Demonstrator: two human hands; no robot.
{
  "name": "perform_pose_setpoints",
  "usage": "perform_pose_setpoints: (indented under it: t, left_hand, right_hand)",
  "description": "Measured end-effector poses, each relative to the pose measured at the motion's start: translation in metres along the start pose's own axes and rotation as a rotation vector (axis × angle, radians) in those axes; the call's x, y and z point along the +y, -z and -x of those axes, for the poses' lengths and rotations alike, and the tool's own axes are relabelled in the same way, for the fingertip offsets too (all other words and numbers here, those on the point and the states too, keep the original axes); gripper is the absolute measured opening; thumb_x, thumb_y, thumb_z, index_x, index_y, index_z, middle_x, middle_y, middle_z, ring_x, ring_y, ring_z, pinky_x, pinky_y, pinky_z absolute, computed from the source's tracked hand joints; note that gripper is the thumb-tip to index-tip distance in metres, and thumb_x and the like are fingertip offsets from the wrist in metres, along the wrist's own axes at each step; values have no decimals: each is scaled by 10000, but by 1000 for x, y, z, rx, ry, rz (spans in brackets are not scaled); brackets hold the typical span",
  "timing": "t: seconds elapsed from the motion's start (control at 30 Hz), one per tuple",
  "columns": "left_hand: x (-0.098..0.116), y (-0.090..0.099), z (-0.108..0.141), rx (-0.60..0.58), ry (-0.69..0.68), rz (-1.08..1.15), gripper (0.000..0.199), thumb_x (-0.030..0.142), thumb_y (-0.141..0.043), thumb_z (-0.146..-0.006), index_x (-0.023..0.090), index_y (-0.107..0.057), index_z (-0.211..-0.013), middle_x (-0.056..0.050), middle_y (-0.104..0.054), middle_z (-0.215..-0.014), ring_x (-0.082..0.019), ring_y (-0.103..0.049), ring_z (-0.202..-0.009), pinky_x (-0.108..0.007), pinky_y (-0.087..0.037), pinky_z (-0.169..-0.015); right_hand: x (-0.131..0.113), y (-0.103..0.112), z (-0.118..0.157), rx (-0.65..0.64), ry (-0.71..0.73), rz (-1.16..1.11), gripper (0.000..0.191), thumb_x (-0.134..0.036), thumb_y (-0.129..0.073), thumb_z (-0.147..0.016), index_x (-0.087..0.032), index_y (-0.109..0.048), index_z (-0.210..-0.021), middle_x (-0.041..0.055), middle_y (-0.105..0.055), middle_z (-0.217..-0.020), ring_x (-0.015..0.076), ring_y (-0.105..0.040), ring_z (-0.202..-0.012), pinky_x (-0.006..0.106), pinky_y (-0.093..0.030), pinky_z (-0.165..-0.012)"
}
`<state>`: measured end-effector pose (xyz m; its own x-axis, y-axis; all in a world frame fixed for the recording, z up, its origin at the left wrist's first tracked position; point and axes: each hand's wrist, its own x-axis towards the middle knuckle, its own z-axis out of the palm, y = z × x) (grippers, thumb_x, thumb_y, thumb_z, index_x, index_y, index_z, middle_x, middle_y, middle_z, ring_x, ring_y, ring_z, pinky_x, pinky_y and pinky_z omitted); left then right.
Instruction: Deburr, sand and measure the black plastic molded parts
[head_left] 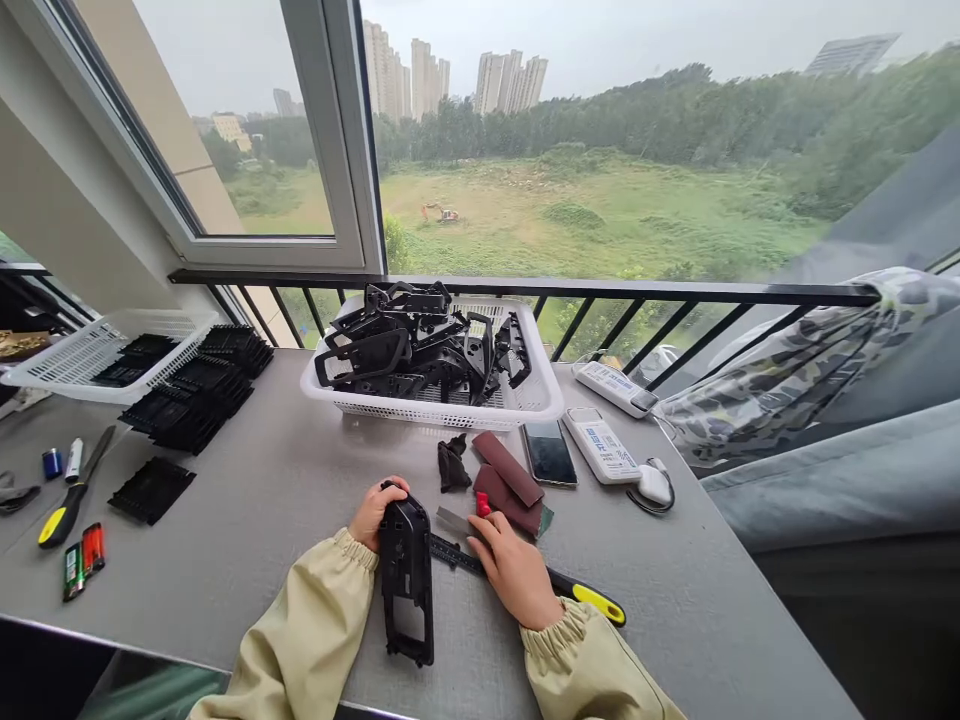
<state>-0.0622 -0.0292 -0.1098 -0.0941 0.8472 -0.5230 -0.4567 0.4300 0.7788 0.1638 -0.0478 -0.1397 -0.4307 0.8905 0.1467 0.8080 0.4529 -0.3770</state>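
My left hand [379,512] is closed around the upper end of a black plastic frame part [407,575], which stands tilted above the table with an opening near its lower end. To its right, my right hand [517,570] lies palm down with fingers stretched over a knife [592,598] with a black-and-yellow handle. The knife's grey blade [452,521] shows past the fingertips. A black caliper-like strip [456,554] runs partly under this hand. A small red object [482,503] sits just beyond the fingertips, beside folded brown sandpaper [510,480].
A white basket [450,412] heaped with black frames stands by the window railing. Right of it lie a phone [550,455] and white power banks [602,445]. Leftward are stacked black panels [187,405], another basket [56,370], a second knife [64,515] and lighters [93,548].
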Motion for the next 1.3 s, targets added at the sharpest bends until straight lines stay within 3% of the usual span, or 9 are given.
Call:
perform_pose_setpoints:
  t: [0.3,0.47,0.57,0.67,0.8,0.87,1.03,1.3]
  left_hand:
    - [1,1,-4,-39,57,12,312,284,-777,-461,178,-561,-660,56,-515,-493,-95,-496,-438,-223,-384,-462]
    - [2,-2,-4,-37,-31,-61,199,243,-699,-483,173,-575,-622,45,-511,-492,-105,-484,-448,-232,-377,-463]
    - [15,-10,-1,-37,-94,-60,125,234,-660,-512,166,-583,-583,34,-522,-513,-102,-478,-463,-232,-369,-473]
    - [40,-25,7,-55,-207,-39,103,249,-661,-577,161,-607,-581,22,-560,-595,-95,-498,-534,-221,-394,-530]
    - [76,-54,27,-156,-388,-7,265,416,-696,-677,161,-629,-659,16,-567,-616,-98,-506,-531,-222,-396,-523]
    - [87,-68,39,-193,-430,3,374,531,-685,-696,161,-631,-714,13,-565,-589,-95,-483,-477,-223,-363,-468]
    - [90,-86,53,-197,-424,-16,504,650,-670,-655,169,-613,-796,32,-556,-545,-87,-471,-435,-206,-345,-422]
    - [90,-85,47,-149,-369,-116,514,648,-670,-655,150,-616,-770,42,-511,-517,-68,-442,-435,-181,-356,-424]
  right_hand:
    - [-4,-1,-5,10,-9,56,254,-286,-481,-938,-217,-632,-1131,54,-687,-913,196,-699,-751,273,-506,-578]
    - [-7,5,-6,-5,20,49,260,-274,-480,-935,-222,-648,-1127,67,-693,-914,188,-685,-713,272,-500,-605]
    - [-9,24,-10,-5,33,-66,328,-295,-417,-961,-228,-607,-1219,69,-692,-946,183,-685,-796,270,-521,-669]
    - [-15,57,-22,58,40,-277,402,-347,-347,-984,-215,-550,-1305,68,-695,-951,185,-673,-879,285,-532,-752]
    - [-36,107,-44,169,69,-427,449,-419,-351,-978,-205,-553,-1317,72,-697,-976,195,-652,-887,304,-525,-771]
    - [-49,123,-52,198,83,-421,442,-424,-367,-974,-210,-575,-1299,56,-679,-870,178,-636,-764,288,-516,-691]
    - [-62,130,-61,256,91,-363,377,-370,-429,-956,-210,-635,-1227,46,-635,-787,168,-603,-693,273,-493,-634]
    - [-50,131,-63,248,73,-336,347,-324,-440,-951,-188,-655,-1187,33,-600,-710,150,-576,-618,247,-458,-554]
